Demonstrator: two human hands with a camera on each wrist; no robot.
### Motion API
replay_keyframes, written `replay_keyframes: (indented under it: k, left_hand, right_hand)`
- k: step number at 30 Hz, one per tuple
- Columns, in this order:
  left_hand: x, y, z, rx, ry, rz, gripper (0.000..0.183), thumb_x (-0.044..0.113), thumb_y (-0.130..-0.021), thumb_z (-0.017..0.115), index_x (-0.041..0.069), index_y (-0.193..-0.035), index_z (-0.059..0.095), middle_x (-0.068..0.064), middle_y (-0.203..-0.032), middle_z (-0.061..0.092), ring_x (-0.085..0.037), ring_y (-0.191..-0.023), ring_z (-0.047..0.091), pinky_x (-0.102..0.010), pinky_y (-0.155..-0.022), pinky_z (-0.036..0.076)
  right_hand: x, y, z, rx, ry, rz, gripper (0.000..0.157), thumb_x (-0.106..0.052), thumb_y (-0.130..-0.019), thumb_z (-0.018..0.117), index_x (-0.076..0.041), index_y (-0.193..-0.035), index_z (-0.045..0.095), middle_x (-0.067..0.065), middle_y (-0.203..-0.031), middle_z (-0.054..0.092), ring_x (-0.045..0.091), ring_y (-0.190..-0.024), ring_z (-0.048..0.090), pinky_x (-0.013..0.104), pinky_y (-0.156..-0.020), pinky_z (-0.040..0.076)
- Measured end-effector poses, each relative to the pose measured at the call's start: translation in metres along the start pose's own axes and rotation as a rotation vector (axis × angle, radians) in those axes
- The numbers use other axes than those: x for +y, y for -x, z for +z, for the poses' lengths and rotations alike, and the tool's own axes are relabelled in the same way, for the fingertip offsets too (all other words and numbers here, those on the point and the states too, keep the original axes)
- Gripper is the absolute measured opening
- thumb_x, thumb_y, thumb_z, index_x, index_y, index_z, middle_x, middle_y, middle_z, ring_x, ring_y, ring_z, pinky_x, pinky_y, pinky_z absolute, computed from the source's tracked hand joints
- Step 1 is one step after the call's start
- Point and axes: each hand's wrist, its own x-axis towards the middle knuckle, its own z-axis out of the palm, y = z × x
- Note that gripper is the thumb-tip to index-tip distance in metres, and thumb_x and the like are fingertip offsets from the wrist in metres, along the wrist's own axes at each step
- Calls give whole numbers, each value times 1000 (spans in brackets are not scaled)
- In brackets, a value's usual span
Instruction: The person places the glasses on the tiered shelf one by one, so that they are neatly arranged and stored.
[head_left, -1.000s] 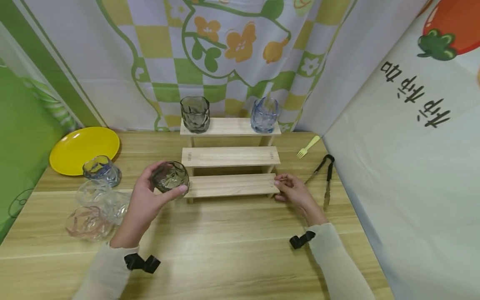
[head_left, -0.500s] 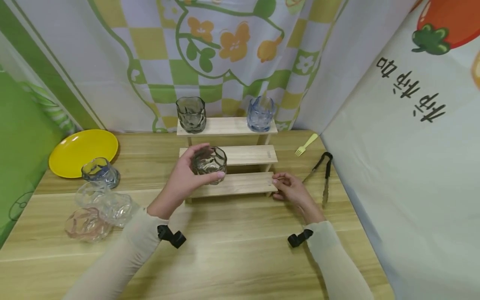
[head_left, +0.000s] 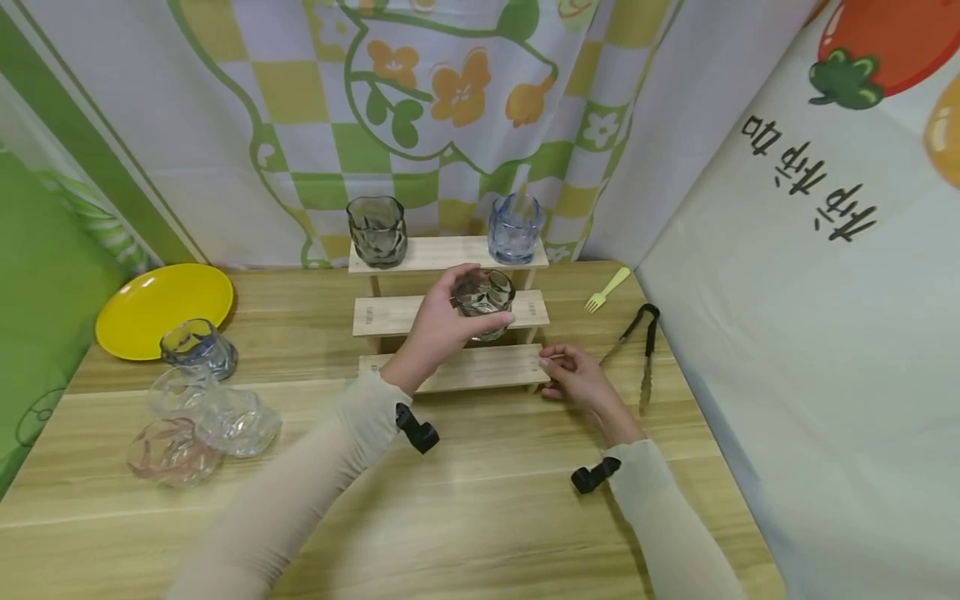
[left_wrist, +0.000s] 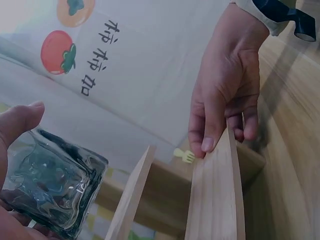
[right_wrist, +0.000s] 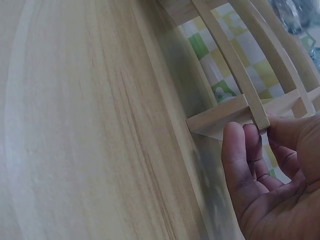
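My left hand [head_left: 437, 327] grips a dark grey-green glass tumbler [head_left: 487, 293], thumb and fingers round its sides. The tumbler is up in front of the middle tier of a three-tier wooden stand [head_left: 450, 367]. In the left wrist view the tumbler [left_wrist: 55, 185] appears apart from the boards. My right hand [head_left: 581, 382] pinches the right end of the lowest board; in the right wrist view thumb and fingers close on the board's end [right_wrist: 257, 117]. On the top tier stand another grey-green tumbler [head_left: 377, 233] at left and a blue tumbler [head_left: 515, 232] at right.
To the left are a yellow plate [head_left: 161, 292], a blue tumbler [head_left: 198, 348], clear tumblers [head_left: 240, 423] and a pinkish tumbler [head_left: 172, 454]. Right of the stand lie a yellow fork [head_left: 607, 290] and black-handled tongs [head_left: 648, 350]. A patterned curtain [head_left: 315, 125] hangs behind.
My left hand has carried the grey-green tumbler rightward and up, from left of the lowest board to the right part of the middle tier. The right hand keeps its hold on the board.
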Motion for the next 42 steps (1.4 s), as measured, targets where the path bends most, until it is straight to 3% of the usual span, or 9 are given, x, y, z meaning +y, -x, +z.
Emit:
replay_keyframes:
  k: [5, 12, 15, 32, 42]
  left_hand:
    - [-1, -12, 25, 31, 27, 11, 86, 36, -75, 93, 12, -145, 49, 3, -129, 59, -18, -121, 54, -38, -105, 42]
    - [-5, -22, 49, 86, -19, -51, 92, 42, -75, 91, 16, -150, 43, 0, -138, 52, -20, -123, 52, -40, -102, 45]
    - [-10, -24, 55, 121, -38, -48, 94, 44, -74, 91, 16, -150, 43, -2, -141, 50, -20, -124, 51, -40, -102, 45]
    - [-17, -28, 76, 235, -111, 40, 93, 44, -73, 93, 13, -147, 45, -7, -138, 37, -23, -124, 46, -38, -105, 41]
    - [-20, -27, 76, 218, -87, 68, 99, 43, -71, 94, 16, -148, 38, -6, -138, 34, -22, -125, 44, -35, -104, 41]
  right_hand:
    - [-1, 1, 0, -5, -2, -9, 35, -16, -104, 61, 3, -132, 54, 26, -119, 56, 21, -78, 61, 34, -74, 60]
    - [0, 2, -2, -21, 10, -24, 37, -16, -105, 60, 4, -134, 53, 27, -123, 56, 25, -80, 63, 39, -78, 60]
    - [2, 1, -2, -29, 14, -15, 40, -18, -105, 60, 5, -136, 51, 27, -123, 56, 26, -81, 64, 41, -80, 59]
    - [4, -1, -4, -34, -4, -21, 34, -19, -104, 61, 1, -132, 56, 22, -111, 60, 24, -79, 64, 39, -78, 60]
    - [4, -1, -4, -31, -11, -2, 36, -18, -104, 61, 2, -134, 54, 28, -119, 57, 23, -79, 64, 38, -78, 60]
